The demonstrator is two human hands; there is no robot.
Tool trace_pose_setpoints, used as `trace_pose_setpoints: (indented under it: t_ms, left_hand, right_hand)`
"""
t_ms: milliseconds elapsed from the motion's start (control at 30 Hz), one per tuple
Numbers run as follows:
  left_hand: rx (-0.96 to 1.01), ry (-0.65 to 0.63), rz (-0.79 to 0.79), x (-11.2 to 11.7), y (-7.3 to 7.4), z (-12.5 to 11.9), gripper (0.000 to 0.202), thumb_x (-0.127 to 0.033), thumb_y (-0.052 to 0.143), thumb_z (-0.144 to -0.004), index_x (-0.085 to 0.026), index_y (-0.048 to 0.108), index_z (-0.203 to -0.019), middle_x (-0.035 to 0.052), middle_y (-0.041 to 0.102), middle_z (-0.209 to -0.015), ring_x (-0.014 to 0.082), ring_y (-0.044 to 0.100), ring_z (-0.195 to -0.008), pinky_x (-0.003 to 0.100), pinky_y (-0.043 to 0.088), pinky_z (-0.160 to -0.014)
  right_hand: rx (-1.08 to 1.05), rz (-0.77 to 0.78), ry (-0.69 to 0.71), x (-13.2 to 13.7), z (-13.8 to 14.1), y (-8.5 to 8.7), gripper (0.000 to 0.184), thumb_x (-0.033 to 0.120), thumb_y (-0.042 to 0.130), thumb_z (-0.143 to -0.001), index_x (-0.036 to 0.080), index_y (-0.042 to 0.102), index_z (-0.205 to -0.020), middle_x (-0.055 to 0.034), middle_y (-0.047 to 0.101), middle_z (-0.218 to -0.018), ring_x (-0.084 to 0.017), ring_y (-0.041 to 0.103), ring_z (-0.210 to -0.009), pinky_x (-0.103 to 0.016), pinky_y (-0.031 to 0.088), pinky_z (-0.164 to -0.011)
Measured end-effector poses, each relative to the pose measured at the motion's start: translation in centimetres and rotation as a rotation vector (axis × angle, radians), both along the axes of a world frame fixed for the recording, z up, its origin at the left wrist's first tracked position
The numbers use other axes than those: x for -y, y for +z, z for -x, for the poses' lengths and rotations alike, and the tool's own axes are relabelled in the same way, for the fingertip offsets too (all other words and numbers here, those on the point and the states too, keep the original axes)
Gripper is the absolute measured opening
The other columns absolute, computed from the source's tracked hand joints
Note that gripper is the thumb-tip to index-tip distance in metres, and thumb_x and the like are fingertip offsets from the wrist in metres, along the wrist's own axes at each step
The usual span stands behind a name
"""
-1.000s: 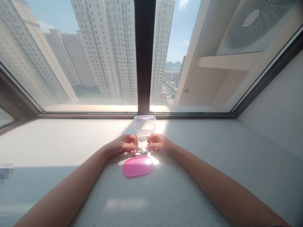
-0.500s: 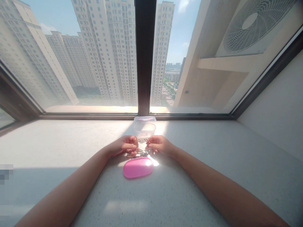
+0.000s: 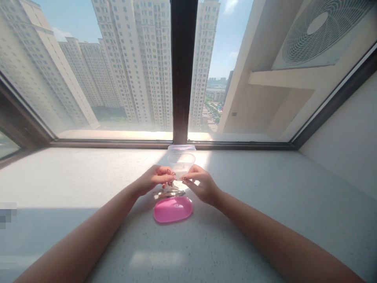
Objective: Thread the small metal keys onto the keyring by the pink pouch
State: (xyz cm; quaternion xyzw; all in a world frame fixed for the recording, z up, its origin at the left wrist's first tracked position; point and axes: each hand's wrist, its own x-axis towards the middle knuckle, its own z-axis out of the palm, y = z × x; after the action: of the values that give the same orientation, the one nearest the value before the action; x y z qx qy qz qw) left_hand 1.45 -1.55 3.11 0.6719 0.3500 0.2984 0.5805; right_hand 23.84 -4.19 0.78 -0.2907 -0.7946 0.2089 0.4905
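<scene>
My left hand [image 3: 154,179] is closed in a pinch on a thin, looped reddish-brown cord [image 3: 170,171]; small loops stick up past its fingertips. My right hand [image 3: 203,184] pinches the other end of a thin strand [image 3: 178,180] that spans the short gap between both hands. Whether the strand and loops are one piece is too small to tell. Beneath the fingers lie several small metallic pieces [image 3: 173,193], perhaps keys or clips. A glossy pink oval lid [image 3: 173,211] rests just in front of them. Behind my hands stands a clear plastic container [image 3: 182,156].
Everything lies on a pale speckled windowsill [image 3: 165,251]. The dark window frame [image 3: 180,70] runs along the back, with its upright post straight ahead. A white wall [image 3: 347,137] bounds the right side. Tall buildings show through the glass.
My hands have come closer together, and a thin strand now spans between them. My right hand has turned, its fingertips now pointing left. The pink lid stays put.
</scene>
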Motion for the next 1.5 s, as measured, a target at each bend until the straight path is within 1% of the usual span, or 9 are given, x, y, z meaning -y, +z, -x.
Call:
trace_pose_setpoints:
  t_ms: [100, 333, 533, 767, 1067, 1233, 1367, 1433, 1500]
  left_hand:
    - [-0.037, 0.095, -0.142, 0.6, 0.8, -0.9, 0.021, -0.033, 0.071, -0.077, -0.015, 0.071, -0.067, 0.0044, 0.061, -0.086, 0.0146, 0.056, -0.072, 0.026, 0.045, -0.064]
    - [0.071, 0.161, -0.079, 2.4, 1.2, -3.0, 0.008, -0.02, 0.069, -0.076, -0.013, 0.069, -0.079, 0.0038, 0.067, -0.075, 0.0177, 0.063, -0.071, 0.03, 0.05, -0.066]
    - [0.116, 0.276, 0.012, 2.3, 0.7, -3.4, 0.023, -0.021, 0.077, -0.07, -0.013, 0.064, -0.088, 0.0038, 0.07, -0.076, 0.0191, 0.068, -0.069, 0.032, 0.055, -0.064]
    - [0.121, 0.209, 0.032, 2.4, 0.1, -3.3, 0.027, -0.024, 0.076, -0.073, -0.013, 0.064, -0.095, 0.0068, 0.072, -0.081, 0.0202, 0.07, -0.072, 0.034, 0.057, -0.068]
    - [0.158, 0.177, 0.07, 2.6, -0.2, -3.5, 0.024, -0.019, 0.075, -0.072, -0.014, 0.061, -0.09, 0.0055, 0.071, -0.079, 0.0205, 0.071, -0.078, 0.033, 0.056, -0.072]
    - [0.137, 0.163, 0.069, 2.8, -0.2, -3.7, 0.024, -0.03, 0.075, -0.076, -0.013, 0.064, -0.088, 0.0077, 0.072, -0.082, 0.0221, 0.07, -0.081, 0.035, 0.056, -0.073]
    - [0.154, 0.202, 0.09, 2.6, -0.7, -3.9, 0.024, -0.034, 0.073, -0.077, -0.013, 0.065, -0.085, 0.0062, 0.072, -0.077, 0.0194, 0.069, -0.074, 0.033, 0.055, -0.071]
    - [0.164, 0.251, 0.11, 2.5, -0.8, -3.9, 0.025, -0.033, 0.075, -0.075, -0.013, 0.065, -0.086, 0.0059, 0.072, -0.077, 0.018, 0.069, -0.072, 0.031, 0.055, -0.07]
    - [0.171, 0.305, 0.134, 2.3, -0.8, -3.8, 0.026, -0.032, 0.076, -0.073, -0.013, 0.066, -0.086, 0.0067, 0.073, -0.079, 0.0178, 0.069, -0.072, 0.03, 0.054, -0.069]
  right_hand:
    - [-0.002, -0.051, -0.009, 0.6, 0.3, 0.0, 0.01, 0.017, 0.062, -0.085, 0.018, 0.071, -0.09, -0.0038, 0.056, -0.076, -0.015, 0.053, -0.068, -0.029, 0.045, -0.061]
    - [0.056, -0.164, -0.052, 1.6, 0.9, 0.2, 0.01, 0.019, 0.058, -0.089, 0.02, 0.063, -0.098, -0.0051, 0.06, -0.082, -0.019, 0.054, -0.077, -0.033, 0.046, -0.07]
    - [0.02, -0.142, -0.13, 1.5, 0.8, 0.1, 0.006, 0.018, 0.058, -0.087, 0.02, 0.061, -0.083, -0.0043, 0.061, -0.078, -0.019, 0.055, -0.075, -0.033, 0.045, -0.071]
    - [0.004, -0.071, -0.268, 1.0, 0.5, 0.0, 0.007, 0.02, 0.057, -0.086, 0.019, 0.061, -0.08, -0.0027, 0.062, -0.074, -0.018, 0.057, -0.072, -0.034, 0.043, -0.074]
    - [0.033, -0.013, -0.257, 1.0, 0.6, 0.1, 0.008, 0.018, 0.057, -0.085, 0.019, 0.061, -0.078, -0.002, 0.063, -0.073, -0.018, 0.058, -0.071, -0.033, 0.042, -0.073]
    - [0.03, 0.01, -0.241, 1.1, 0.6, 0.1, 0.009, 0.02, 0.057, -0.085, 0.019, 0.06, -0.077, -0.0014, 0.062, -0.072, -0.017, 0.057, -0.069, -0.032, 0.043, -0.071]
    - [0.026, 0.023, -0.228, 1.1, 0.6, -0.1, 0.009, 0.02, 0.056, -0.087, 0.019, 0.059, -0.079, -0.0018, 0.061, -0.072, -0.016, 0.057, -0.068, -0.03, 0.045, -0.066]
    - [0.039, 0.001, -0.21, 1.0, 0.5, -0.3, 0.004, 0.021, 0.056, -0.087, 0.019, 0.059, -0.086, -0.003, 0.063, -0.076, -0.017, 0.058, -0.069, -0.03, 0.046, -0.066]
    - [0.086, -0.073, -0.201, 0.7, 0.3, -0.4, 0.01, 0.021, 0.059, -0.086, 0.019, 0.06, -0.096, -0.005, 0.066, -0.082, -0.018, 0.059, -0.072, -0.032, 0.047, -0.069]
